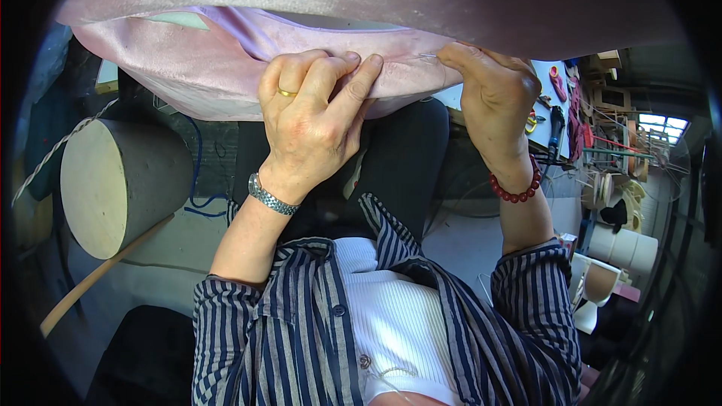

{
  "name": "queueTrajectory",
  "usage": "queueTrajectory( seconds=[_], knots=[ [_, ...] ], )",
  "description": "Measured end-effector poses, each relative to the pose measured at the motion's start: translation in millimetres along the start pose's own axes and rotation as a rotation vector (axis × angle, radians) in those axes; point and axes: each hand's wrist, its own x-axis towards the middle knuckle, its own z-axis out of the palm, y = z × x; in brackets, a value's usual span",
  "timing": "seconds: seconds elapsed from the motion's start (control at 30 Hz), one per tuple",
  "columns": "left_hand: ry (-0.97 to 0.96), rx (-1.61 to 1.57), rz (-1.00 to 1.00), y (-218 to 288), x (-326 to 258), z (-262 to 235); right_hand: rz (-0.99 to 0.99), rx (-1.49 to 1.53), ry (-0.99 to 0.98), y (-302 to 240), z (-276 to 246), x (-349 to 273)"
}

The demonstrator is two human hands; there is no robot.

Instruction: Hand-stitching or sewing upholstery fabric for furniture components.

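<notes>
Pink velvety cushion [226,75] fills the top of the view, held up over the person's lap, with its open seam running along the lower edge between the two hands. The left hand [312,116], wearing a gold ring [286,92] and a metal wristwatch [272,197], is closed on the fabric, thumb and fingers pinching the seam edges together near the middle. The right hand [492,94], with a red bead bracelet [516,186] at the wrist, is closed on a thin needle [429,56] whose tip points left into the seam, just beside the left fingertips. Below the hands lie dark trousers and the person's striped shirt [301,323] over a white ribbed top. To the left stands a large pale foam cylinder [105,180] with a wooden stick [98,278] leaning under it. To the right, a cluttered white worktable [553,101] carries assorted tools, well apart from the cushion.
</notes>
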Motion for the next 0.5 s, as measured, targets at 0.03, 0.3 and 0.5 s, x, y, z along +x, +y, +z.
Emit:
queueTrajectory(
  seconds=[0.03,0.3,0.5],
  knots=[
    [0.0,-0.002,0.001,1,0,0,0.001,-0.002,0.0,1,0,-1],
    [-0.019,0.003,0.006,1,0,-1,0.061,0.039,0.0,0,5,-3],
    [-0.032,0.012,-0.001,2,2,-2,-0.026,-0.024,0.138,-3,13,-2]
  ],
)
